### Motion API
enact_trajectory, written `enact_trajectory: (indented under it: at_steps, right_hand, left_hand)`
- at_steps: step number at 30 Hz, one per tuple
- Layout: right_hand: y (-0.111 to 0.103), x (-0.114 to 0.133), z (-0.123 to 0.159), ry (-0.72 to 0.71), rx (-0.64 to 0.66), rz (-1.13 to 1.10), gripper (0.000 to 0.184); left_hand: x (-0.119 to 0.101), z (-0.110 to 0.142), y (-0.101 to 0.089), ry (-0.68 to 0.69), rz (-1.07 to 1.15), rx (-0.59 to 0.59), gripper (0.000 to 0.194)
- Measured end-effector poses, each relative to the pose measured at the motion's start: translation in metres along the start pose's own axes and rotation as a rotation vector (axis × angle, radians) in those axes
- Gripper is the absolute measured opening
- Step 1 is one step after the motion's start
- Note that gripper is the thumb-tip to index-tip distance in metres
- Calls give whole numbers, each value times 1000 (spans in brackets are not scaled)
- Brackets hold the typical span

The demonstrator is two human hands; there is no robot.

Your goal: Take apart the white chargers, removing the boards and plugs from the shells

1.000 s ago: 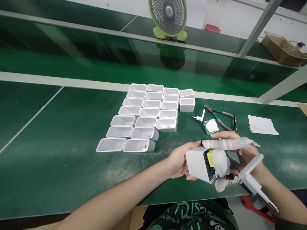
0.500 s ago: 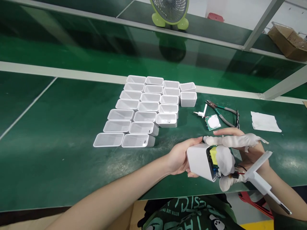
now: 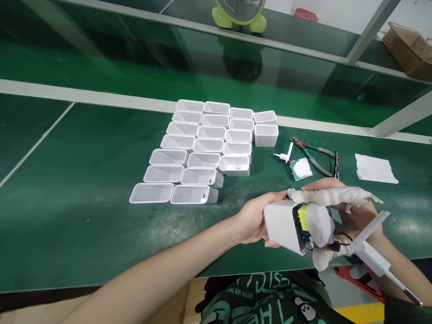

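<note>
Fan [image 3: 240,9] (upper part) out of frame

A green worktop [image 3: 84,243] spreads before you, its surface catching dull patches of light. A pale rail [image 3: 101,96] runs along its back. Beyond, a dark green shelf [image 3: 303,33] bears a lime-green fan [image 3: 239,9]; behind stands a white wall [image 3: 337,15]. Low right, grey floor [image 3: 342,294] shows a yellow stripe [image 3: 366,312].
</note>
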State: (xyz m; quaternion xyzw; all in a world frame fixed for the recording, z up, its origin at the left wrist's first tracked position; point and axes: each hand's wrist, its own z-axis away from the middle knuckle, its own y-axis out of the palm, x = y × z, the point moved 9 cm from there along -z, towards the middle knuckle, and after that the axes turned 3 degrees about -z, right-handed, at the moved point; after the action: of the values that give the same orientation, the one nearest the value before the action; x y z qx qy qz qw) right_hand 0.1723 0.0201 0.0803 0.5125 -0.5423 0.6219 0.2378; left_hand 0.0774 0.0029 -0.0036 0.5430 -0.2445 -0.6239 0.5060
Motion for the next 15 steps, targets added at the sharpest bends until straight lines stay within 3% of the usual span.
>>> enact_trajectory:
  at_steps: [3, 15]
  right_hand:
    - [-5, 3, 0, -19, -50, -60, 56]
    - [-3, 9, -2, -80, -36, -42, 38]
  left_hand:
    - [0, -1, -1, 7, -16, 4, 58]
    - [-1, -1, 3, 12, 31, 35, 56]
